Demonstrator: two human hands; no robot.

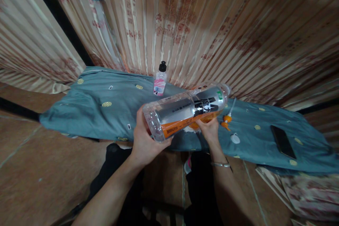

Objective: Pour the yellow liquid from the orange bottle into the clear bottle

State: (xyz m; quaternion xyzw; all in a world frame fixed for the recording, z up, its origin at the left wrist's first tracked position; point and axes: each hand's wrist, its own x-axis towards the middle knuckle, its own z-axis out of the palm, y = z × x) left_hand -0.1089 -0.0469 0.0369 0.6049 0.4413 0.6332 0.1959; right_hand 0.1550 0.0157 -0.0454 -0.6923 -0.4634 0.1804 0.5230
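Observation:
A large clear plastic bottle (180, 109) with a silver, orange and black label lies tilted across my view, its neck toward the upper right. My left hand (148, 141) is closed round its base end. Under the label side is my right hand (211, 130), its fingers curled on an amber-orange container (194, 125) that the bottle mostly hides. Whether those fingers also touch the large bottle I cannot tell. To the right, an orange pump top (226, 122) with a pale tube lies on the cloth, and a white round disc (235, 138) rests near it.
Behind the large bottle stands a small clear bottle (160, 81) with a black cap and pink label. A dark phone (283, 141) lies at the right on the teal patterned cloth (92, 120). A pleated curtain (169, 24) hangs behind, with black poles (59, 17) at the left.

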